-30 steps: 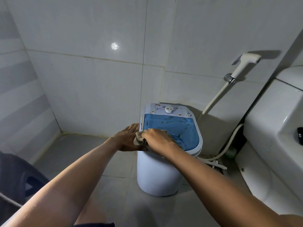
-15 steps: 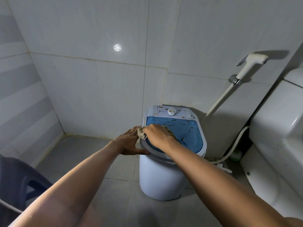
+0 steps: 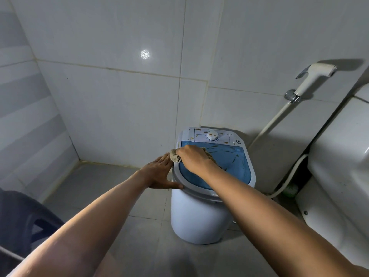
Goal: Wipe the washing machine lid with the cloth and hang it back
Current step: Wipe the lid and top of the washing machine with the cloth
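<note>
Lid [image 3: 229, 166] streaked brown, wiping barely begun: right hand [image 3: 194, 159] presses the bunched cloth [image 3: 175, 155] at its corner, left hand [image 3: 159, 172] flat-fingered steadies the rim, hanging undone.

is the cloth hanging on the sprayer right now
No, the right hand presses the cloth on the washer's blue lid, away from the sprayer.

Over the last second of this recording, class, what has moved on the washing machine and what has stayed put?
The right hand has slid the cloth from the near left edge of the blue lid farther up it, toward the control panel. The left hand still rests open against the machine's left rim. The lid stays closed, brown streaks remain on it, and the spray nozzle hangs unchanged.
</note>
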